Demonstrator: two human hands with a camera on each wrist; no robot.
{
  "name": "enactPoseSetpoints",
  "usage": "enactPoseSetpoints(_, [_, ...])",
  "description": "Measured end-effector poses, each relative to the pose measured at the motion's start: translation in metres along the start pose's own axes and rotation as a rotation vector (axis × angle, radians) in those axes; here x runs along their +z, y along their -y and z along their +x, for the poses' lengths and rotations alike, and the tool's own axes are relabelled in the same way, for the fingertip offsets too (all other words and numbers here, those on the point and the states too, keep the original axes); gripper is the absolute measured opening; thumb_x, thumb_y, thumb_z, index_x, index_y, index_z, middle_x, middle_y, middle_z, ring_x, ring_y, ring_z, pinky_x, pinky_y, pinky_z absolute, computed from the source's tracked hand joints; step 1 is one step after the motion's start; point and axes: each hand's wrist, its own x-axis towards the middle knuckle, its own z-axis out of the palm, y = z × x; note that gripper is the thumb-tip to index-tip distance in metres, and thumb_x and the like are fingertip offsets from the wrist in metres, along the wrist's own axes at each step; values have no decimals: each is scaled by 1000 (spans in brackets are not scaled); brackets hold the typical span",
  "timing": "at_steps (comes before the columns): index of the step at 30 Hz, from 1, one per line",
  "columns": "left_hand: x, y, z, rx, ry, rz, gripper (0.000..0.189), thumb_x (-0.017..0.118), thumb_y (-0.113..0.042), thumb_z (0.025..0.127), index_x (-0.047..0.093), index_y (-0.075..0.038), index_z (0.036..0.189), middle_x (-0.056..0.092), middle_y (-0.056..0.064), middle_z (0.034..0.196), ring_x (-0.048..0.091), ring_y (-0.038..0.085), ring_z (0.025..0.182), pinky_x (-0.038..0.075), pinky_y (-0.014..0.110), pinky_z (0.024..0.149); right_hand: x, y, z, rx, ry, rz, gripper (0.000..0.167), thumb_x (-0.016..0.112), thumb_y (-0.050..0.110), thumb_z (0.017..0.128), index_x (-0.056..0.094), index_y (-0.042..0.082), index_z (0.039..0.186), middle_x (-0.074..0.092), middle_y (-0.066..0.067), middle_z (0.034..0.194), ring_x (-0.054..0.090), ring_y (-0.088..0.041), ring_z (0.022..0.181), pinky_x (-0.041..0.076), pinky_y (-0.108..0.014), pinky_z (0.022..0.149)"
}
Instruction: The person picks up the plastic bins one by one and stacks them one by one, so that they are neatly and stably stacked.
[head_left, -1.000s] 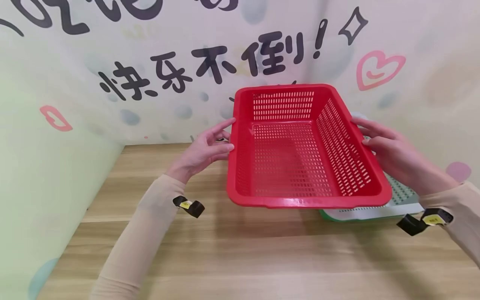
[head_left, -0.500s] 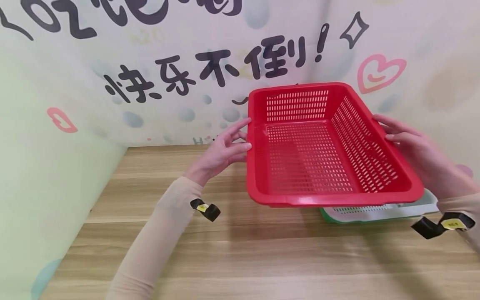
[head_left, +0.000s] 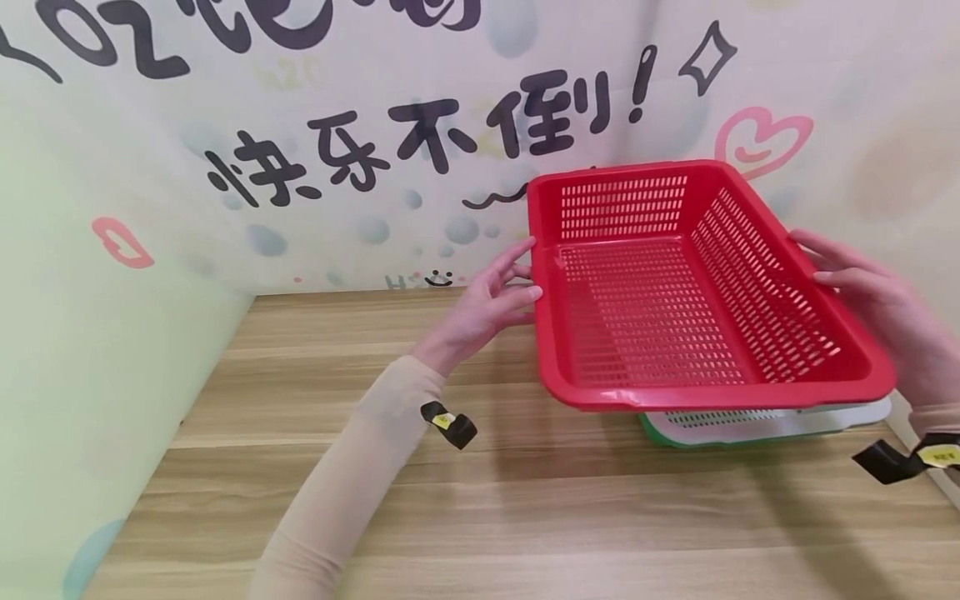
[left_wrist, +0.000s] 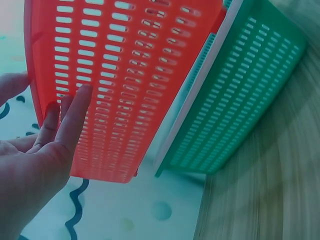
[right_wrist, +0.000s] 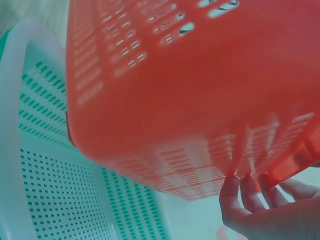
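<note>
A red plastic basket (head_left: 727, 397) with slotted walls hangs raised and tilted, its hollow inside facing the head camera. My left hand (head_left: 480, 312) grips its left rim, thumb over the edge and the other fingers against the outer wall. On the far side my right hand (head_left: 870, 296) holds the opposite rim the same way; in the right wrist view its fingertips (right_wrist: 248, 187) press the slotted wall. Below stands a white basket (right_wrist: 60, 190) inside a green basket (left_wrist: 250, 95). From the head, the red basket covers most of both.
Wood-grain tabletop (head_left: 300, 483) spreads to the left and in front of the baskets. A printed wall (head_left: 360, 233) with black writing rises right behind, and a pale green wall (head_left: 97, 350) bounds the left side. Black straps (head_left: 450, 425) sit on both wrists.
Both hands have carried the red basket to the right, so it now lies further over the white and green baskets. The grip on its two rims looks the same.
</note>
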Motion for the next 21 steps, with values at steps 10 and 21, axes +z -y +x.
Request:
enactPoseSetpoints(10, [25,6,13,-1,41,-47,72,49,10,94,19,-14,155,34,32,136,47,42,120,51,42,91,-12,7,-6,-29,-165,-42,47,35,8,102,55,31,138,64,2,123,68,-26,94,58,-43,68])
enactPoseSetpoints(21, [44,16,24,4,53,-51,77,49,13,93,14,-14,156,37,26,134,56,17,104,50,39,92,-42,30,-4,90,-185,-79,44,36,14,102,61,38,130,67,3,115,69,-29,89,57,-48,66])
